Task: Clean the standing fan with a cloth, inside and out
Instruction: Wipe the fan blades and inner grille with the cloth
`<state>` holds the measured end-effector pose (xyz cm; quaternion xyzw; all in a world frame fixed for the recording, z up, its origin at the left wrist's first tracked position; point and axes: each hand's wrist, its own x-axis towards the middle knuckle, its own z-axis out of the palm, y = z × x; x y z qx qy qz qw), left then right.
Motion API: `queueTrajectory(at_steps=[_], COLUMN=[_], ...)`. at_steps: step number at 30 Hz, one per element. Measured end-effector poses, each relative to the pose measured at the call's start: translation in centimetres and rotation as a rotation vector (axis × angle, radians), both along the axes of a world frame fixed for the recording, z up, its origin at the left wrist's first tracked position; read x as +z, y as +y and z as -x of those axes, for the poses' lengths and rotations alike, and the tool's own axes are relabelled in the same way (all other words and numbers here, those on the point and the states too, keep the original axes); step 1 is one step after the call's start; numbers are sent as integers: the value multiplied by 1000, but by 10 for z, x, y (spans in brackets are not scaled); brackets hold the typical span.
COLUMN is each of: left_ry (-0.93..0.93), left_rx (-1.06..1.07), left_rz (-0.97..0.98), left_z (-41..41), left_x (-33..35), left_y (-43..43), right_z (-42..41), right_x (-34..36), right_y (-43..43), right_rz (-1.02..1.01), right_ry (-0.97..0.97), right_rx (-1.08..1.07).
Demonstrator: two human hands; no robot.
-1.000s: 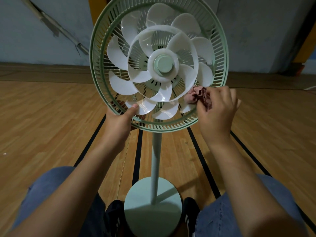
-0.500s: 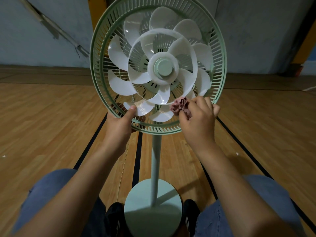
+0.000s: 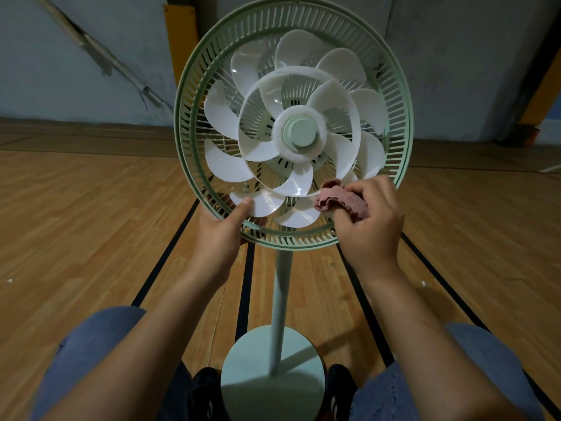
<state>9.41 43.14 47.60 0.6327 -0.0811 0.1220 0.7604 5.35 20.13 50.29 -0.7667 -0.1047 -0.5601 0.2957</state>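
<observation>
A pale green standing fan stands right before me, its front cover off, so the white blades (image 3: 224, 161) and the green hub (image 3: 300, 131) are bare. My left hand (image 3: 221, 232) grips the lower left of the green rear guard rim (image 3: 188, 95), thumb pressed on a lower blade. My right hand (image 3: 372, 220) is shut on a bunched pink cloth (image 3: 338, 199), which lies against the lower blades at the bottom right. A thin pole (image 3: 280, 296) runs down to the round base (image 3: 267, 372).
I sit on a wooden floor (image 3: 76, 226) with black lines, my knees in blue jeans (image 3: 91, 344) either side of the base and black shoes (image 3: 202, 387) against it. A grey wall (image 3: 91, 56) stands behind, with a yellow post (image 3: 179, 31).
My right hand with the cloth slid left along the lower blades, then back a little to the right. The blades have turned slightly. My left hand has kept its grip.
</observation>
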Motion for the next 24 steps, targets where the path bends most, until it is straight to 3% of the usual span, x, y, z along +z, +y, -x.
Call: queueTrajectory(at_steps=[6, 12, 17, 20, 24], left_ry=[8, 58, 34, 6, -10], left_rx=[-65, -94, -31, 35, 21], left_rz=[11, 81, 134, 160, 116], left_z=[1, 1, -2, -10, -25], left_x=[2, 5, 18, 36, 56], left_y=[3, 5, 8, 12, 20], right_z=[7, 13, -6, -20, -31], right_x=[23, 77, 111, 95, 64], right_y=[4, 6, 12, 10, 8], right_rz=[0, 20, 294, 358, 385], right_ry=[-18, 227, 392, 354, 156], right_rx=[73, 238, 308, 289, 213])
